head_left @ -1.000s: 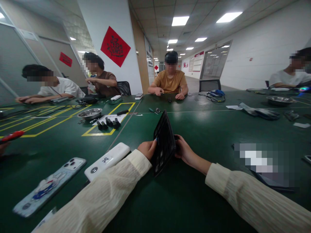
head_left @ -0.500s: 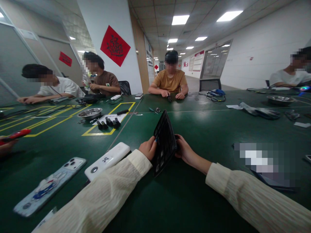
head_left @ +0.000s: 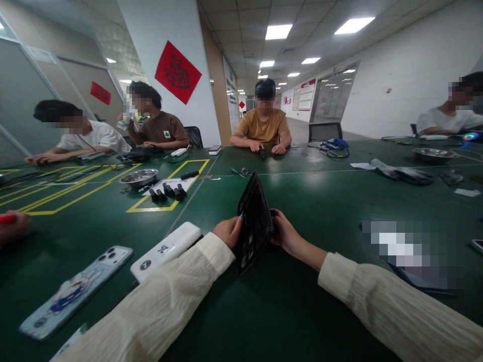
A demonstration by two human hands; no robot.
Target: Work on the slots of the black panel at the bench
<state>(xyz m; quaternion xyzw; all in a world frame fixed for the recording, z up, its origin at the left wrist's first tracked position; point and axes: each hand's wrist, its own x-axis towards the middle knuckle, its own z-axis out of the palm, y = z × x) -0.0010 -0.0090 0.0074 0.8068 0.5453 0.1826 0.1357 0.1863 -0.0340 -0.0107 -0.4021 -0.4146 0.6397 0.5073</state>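
Observation:
A flat black panel (head_left: 253, 229) stands nearly upright and tilted over the table in front of me, its left face divided by faint ribs or cells. My left hand (head_left: 231, 230) is closed on its left side, thumb lying against that face beside a small bluish spot I cannot make out. My right hand (head_left: 284, 232) grips the panel's right edge, with the fingertips partly hidden behind it. Near my left forearm lie a white power bank (head_left: 168, 251) marked 26 and a phone in a cartoon case (head_left: 77, 294).
Beyond my left hand, a metal bowl (head_left: 139, 177) stands near several black cylindrical parts (head_left: 168, 192) on white paper. Grey gloves (head_left: 402, 172) lie at the right. A co-worker's hand (head_left: 17, 226) with a red object is at the left edge; a person (head_left: 264, 123) sits opposite.
The co-worker's hand at the left edge has drawn back with the red object. A seated person at the back left has changed arm position. My hands and the panel stay almost still.

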